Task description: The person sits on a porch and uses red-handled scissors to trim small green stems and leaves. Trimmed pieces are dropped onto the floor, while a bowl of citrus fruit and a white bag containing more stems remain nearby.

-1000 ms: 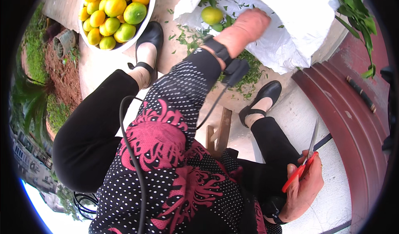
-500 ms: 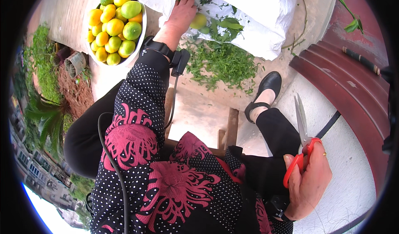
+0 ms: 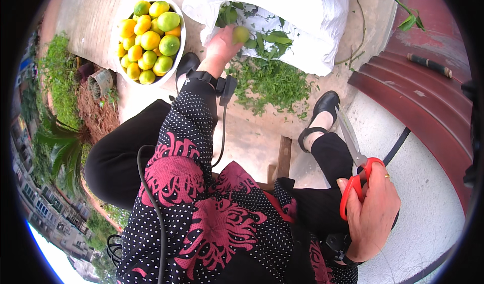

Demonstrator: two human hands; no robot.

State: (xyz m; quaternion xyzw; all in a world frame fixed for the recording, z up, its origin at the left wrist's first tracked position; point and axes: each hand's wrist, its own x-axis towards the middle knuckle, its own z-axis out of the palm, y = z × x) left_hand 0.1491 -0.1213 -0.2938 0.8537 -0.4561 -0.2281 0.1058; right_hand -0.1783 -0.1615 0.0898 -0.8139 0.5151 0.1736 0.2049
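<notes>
My left hand (image 3: 222, 46) reaches into the mouth of a white sack (image 3: 322, 37), its fingers closed against a yellow-green citrus fruit (image 3: 241, 34). Part of the grip is hidden behind the hand. Leafy cuttings (image 3: 276, 38) lie on the sack around the fruit. In my right hand (image 3: 373, 211) are red-handled scissors (image 3: 351, 135), with fingers through the loops and the blades pointing up and slightly parted. To the left of the sack stands a white bowl (image 3: 182, 37) heaped with green, yellow and orange citrus fruits (image 3: 150, 40).
A pile of chopped green leaves (image 3: 272, 85) covers the ground below the sack. My shoe (image 3: 325, 107) rests right of it. A wooden stool frame (image 3: 282, 158) shows beneath me. Dark red ridged metal (image 3: 413, 102) runs along the right, and a leafy branch (image 3: 398, 7) hangs at upper right.
My left hand has come back from the leaves deeper in the sack to the citrus fruit and closed on it. The scissors in my right hand have tilted a little to the left.
</notes>
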